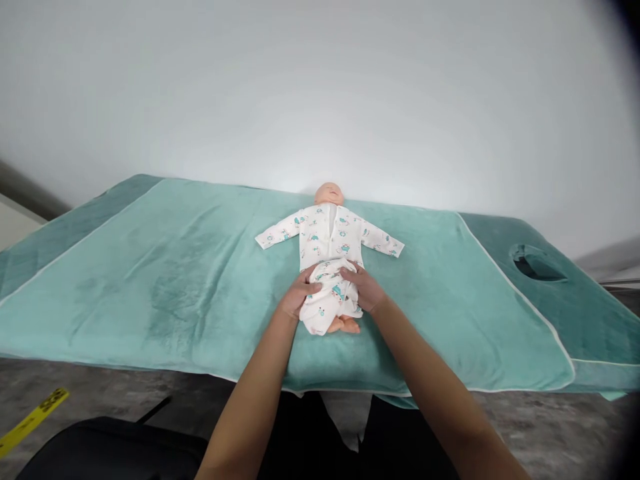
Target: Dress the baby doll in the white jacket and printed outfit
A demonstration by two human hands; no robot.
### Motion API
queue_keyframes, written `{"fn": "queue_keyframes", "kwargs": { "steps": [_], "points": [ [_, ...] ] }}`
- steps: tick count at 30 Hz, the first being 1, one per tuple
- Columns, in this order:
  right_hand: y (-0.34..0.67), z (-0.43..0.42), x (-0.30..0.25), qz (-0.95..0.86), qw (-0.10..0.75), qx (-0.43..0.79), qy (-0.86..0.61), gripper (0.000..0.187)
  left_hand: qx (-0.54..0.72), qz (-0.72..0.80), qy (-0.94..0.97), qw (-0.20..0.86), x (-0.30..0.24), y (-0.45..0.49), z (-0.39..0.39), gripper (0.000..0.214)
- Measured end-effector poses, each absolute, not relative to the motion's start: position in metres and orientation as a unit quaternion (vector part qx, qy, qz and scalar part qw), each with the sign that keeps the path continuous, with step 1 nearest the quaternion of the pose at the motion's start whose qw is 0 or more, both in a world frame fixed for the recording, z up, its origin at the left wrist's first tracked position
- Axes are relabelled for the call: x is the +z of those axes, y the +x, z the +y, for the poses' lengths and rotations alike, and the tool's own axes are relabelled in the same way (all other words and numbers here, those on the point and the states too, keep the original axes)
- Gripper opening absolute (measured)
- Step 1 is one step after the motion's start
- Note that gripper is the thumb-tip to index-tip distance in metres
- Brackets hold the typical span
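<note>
A baby doll (329,194) lies on its back on a teal towel (175,280), head away from me, arms spread. It wears a white printed top (330,237) and matching trousers (327,303), bunched around its hips and legs; its bare feet stick out near me. My left hand (299,293) grips the trousers' waistband on the doll's left side in view. My right hand (365,288) holds the waistband on the other side. Both hands have fingers curled into the cloth.
The towel covers a teal padded massage table (590,313) with a face hole (536,263) at the right end. A white wall stands behind. A black seat (100,447) and a yellow tape strip (33,420) are on the grey floor at lower left.
</note>
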State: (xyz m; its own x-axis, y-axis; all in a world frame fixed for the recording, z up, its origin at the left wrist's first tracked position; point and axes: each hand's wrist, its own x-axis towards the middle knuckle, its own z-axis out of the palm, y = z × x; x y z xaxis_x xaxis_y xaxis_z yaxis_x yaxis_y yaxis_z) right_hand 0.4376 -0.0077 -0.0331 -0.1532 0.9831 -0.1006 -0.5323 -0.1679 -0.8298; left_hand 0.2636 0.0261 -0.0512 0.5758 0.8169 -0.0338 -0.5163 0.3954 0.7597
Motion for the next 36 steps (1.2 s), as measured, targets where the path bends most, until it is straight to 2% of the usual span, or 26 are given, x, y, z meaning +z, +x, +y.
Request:
{"fn": "queue_keyframes", "kwargs": {
  "steps": [5,12,14,19,25,31,36],
  "points": [
    [0.443,-0.009,-0.031,-0.388,0.488,0.695,-0.359,0.046,0.445,0.215,0.344,0.798,-0.055,0.266,0.029,0.048],
    [0.455,0.005,-0.02,-0.531,0.298,0.722,-0.329,0.049,0.466,0.223,0.344,0.784,-0.056,0.268,0.029,0.039],
    [0.458,0.007,-0.026,-0.52,0.308,0.727,-0.325,0.05,0.467,0.231,0.351,0.778,-0.056,0.269,0.029,0.038],
    [0.461,0.006,-0.057,-0.378,0.476,0.715,-0.347,0.05,0.435,0.262,0.368,0.779,-0.055,0.268,0.033,0.051],
    [0.46,0.005,-0.059,-0.329,0.51,0.713,-0.352,0.056,0.382,0.265,0.363,0.807,-0.051,0.261,0.035,0.07],
    [0.462,0.002,-0.045,-0.396,0.444,0.734,-0.329,0.047,0.391,0.272,0.336,0.813,-0.051,0.262,0.037,0.047],
    [0.46,0.007,-0.02,-0.552,0.314,0.709,-0.305,0.043,0.437,0.246,0.324,0.802,-0.055,0.265,0.038,0.036]
  ]
}}
